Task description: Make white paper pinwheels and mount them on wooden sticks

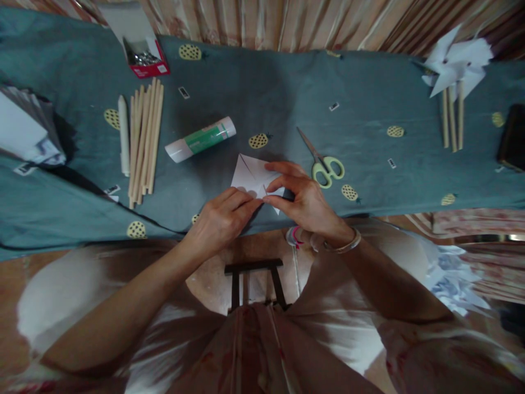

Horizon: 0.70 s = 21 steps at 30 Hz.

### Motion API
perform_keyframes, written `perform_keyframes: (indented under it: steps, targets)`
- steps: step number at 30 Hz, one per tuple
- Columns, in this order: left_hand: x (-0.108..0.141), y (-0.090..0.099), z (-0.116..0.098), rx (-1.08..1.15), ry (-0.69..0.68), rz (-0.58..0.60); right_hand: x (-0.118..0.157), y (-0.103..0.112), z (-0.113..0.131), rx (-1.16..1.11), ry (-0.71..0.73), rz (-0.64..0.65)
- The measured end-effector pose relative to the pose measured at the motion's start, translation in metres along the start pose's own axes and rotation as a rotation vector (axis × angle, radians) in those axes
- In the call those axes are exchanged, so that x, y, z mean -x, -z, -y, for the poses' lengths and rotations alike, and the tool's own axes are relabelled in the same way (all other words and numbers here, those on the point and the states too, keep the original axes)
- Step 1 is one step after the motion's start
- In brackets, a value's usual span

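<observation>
A small white piece of paper [250,175] with dark lines and cuts lies near the front edge of the table. My left hand [221,219] presses its bottom edge, fingers together. From the right, my right hand [307,200] holds the same paper, thumb low and fingertips over its right part; a corner pokes out below the thumb. A short thin dark line shows by the right fingertips; I cannot tell if it is a cut or a pin. Just right of that hand are scissors [322,164] with pale green handles. A green and white glue stick [205,139] lies up to the left.
Several wooden sticks [145,142] lie at the left beside a white stick-like piece [123,137]. Behind them stands an open red box [151,68] of small metal pieces. A paper stack [24,131] is far left, finished white pinwheels [457,63] far right, near a dark object [512,137].
</observation>
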<state>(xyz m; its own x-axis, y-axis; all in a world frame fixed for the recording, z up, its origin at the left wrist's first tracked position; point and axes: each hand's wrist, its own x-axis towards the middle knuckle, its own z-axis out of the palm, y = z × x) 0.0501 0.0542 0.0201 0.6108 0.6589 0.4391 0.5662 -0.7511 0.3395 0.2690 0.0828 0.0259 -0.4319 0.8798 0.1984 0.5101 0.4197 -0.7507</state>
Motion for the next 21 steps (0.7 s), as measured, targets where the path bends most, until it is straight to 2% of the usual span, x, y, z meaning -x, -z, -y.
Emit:
perform_keyframes:
  steps: [5, 21]
  targets:
    - [0.0010, -0.0001, -0.0002, -0.018, 0.023, 0.022, 0.0017, 0.0016, -0.0001, 0.035, 0.038, 0.021]
    - [-0.0001, -0.0031, 0.0019, 0.007, 0.032, -0.010, 0.0033, 0.0000, -0.0008, 0.067, 0.069, 0.036]
